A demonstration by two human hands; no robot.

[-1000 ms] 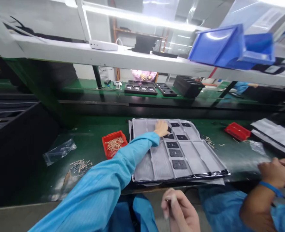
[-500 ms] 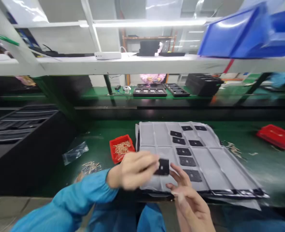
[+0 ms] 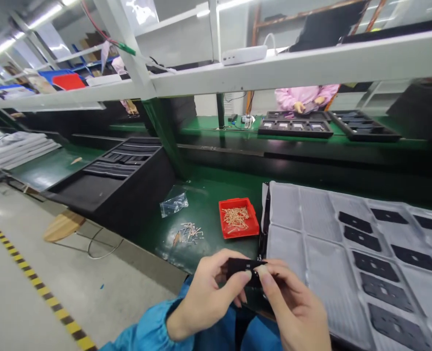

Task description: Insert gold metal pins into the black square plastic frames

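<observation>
Between both hands I hold a small flat black plate with small cut-outs, just off the near left corner of the tray. My left hand pinches its left side, thumb on the face and fingers behind. My right hand grips the right side, its thumb pressed on the plate beside the left thumb. Fingers cover part of the plate. To the right lies a pale plastic tray with shallow compartments, where several similar black plates rest. A red bin of small tan sticks stands beyond my hands.
Loose small sticks and a clear plastic bag lie on the green bench. A large black box with dividers stands at left. A white shelf crosses above. A co-worker in pink handles something at the far bench.
My view has swung left. The black plate, held by my left hand over the tray, is now off the tray's left corner, with my right hand closed on it too.
</observation>
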